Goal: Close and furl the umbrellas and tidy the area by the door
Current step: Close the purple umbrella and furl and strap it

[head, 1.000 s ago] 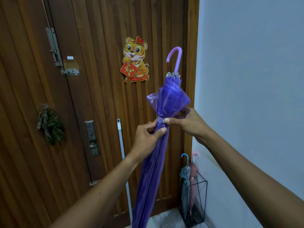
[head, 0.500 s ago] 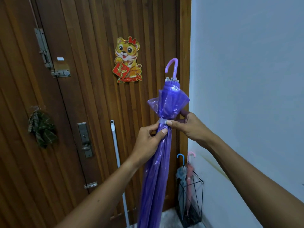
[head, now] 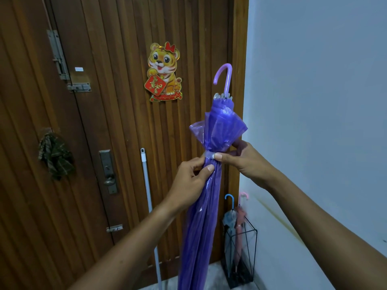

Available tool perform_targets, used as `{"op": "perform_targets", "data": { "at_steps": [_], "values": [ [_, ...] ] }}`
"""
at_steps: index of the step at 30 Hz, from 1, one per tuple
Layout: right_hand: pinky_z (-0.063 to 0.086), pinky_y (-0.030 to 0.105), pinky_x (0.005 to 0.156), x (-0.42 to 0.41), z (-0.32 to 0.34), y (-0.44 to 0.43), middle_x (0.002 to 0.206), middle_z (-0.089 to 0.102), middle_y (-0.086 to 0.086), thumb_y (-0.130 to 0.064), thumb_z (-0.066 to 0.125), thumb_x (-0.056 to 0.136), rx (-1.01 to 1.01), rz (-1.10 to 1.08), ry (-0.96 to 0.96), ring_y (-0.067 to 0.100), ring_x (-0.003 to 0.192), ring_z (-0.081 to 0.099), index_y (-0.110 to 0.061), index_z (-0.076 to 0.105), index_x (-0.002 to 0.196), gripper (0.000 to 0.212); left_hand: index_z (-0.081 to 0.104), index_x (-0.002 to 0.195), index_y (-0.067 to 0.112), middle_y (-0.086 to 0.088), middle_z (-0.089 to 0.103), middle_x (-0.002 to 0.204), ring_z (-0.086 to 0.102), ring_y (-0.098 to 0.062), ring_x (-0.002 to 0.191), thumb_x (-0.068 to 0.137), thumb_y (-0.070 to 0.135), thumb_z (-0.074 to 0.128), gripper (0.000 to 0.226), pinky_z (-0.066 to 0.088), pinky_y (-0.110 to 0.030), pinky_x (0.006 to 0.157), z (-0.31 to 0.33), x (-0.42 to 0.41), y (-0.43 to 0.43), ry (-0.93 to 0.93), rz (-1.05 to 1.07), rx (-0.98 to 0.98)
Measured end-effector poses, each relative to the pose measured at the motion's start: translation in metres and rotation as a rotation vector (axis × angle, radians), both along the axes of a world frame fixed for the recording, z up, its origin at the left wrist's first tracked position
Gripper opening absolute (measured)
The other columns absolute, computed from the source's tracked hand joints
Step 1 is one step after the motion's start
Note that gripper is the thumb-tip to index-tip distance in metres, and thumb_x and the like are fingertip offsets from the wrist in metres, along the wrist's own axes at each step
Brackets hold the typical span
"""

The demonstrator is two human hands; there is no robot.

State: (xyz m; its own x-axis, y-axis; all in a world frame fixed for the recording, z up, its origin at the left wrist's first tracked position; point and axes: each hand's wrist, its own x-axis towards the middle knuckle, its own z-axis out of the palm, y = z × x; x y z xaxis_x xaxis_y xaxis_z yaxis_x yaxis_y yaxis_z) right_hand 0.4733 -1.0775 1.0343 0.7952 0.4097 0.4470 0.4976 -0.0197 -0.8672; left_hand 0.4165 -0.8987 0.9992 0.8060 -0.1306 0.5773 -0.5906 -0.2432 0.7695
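A closed purple umbrella (head: 201,216) stands upright in front of me, its curved handle (head: 225,78) pointing up. A pale strap (head: 209,154) wraps its furled canopy. My left hand (head: 190,185) pinches the canopy just below the strap. My right hand (head: 243,162) grips the canopy at the strap, thumb pressed on it. Above the strap the plastic flares out. Lower right, a black wire stand (head: 240,258) holds a blue-handled umbrella (head: 229,218) and a pink umbrella (head: 239,227), both closed.
A ribbed wooden door (head: 104,122) fills the left, with a tiger sticker (head: 164,72), a lock plate and knob (head: 109,174) and bolts. A white pole (head: 146,195) leans on it. A dark cloth (head: 55,155) hangs at left. A pale wall (head: 314,101) is right.
The view has drifted slightly, and the umbrella sits a little lower against the door than a second ago. My right thumb has settled onto the strap; both hands keep their hold.
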Motion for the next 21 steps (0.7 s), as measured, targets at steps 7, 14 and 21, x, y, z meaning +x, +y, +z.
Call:
{"op": "perform_targets", "data": {
  "at_steps": [7, 14, 21],
  "values": [
    [0.058, 0.027, 0.085, -0.002, 0.004, -0.01, 0.117, 0.07, 0.011, -0.012, 0.073, 0.088, -0.005, 0.029, -0.068, 0.019, 0.101, 0.073, -0.01, 0.057, 0.128, 0.043, 0.073, 0.106, 0.012, 0.001, 0.071, 0.095, 0.07, -0.014, 0.09, 0.101, 0.016, 0.055, 0.019, 0.058, -0.043, 0.078, -0.005, -0.002, -0.022, -0.075, 0.139, 0.05],
    [0.059, 0.023, 0.08, -0.002, 0.003, -0.025, 0.107, 0.072, 0.002, -0.015, 0.077, 0.086, -0.056, -0.012, -0.139, 0.015, 0.096, 0.072, -0.019, 0.06, 0.117, 0.035, 0.072, 0.106, 0.013, 0.005, 0.071, 0.092, 0.069, -0.01, 0.087, 0.101, 0.018, 0.056, 0.018, 0.058, -0.029, 0.073, -0.005, -0.001, -0.033, -0.156, 0.2, 0.142],
    [0.059, 0.026, 0.084, 0.01, 0.004, -0.033, 0.115, 0.069, 0.004, -0.016, 0.075, 0.088, -0.081, 0.008, -0.109, 0.016, 0.098, 0.073, -0.014, 0.058, 0.125, 0.041, 0.073, 0.11, 0.012, 0.0, 0.076, 0.095, 0.074, -0.014, 0.088, 0.1, 0.017, 0.057, 0.019, 0.06, -0.041, 0.078, -0.007, 0.01, -0.041, -0.056, 0.125, 0.066]
  ]
}}
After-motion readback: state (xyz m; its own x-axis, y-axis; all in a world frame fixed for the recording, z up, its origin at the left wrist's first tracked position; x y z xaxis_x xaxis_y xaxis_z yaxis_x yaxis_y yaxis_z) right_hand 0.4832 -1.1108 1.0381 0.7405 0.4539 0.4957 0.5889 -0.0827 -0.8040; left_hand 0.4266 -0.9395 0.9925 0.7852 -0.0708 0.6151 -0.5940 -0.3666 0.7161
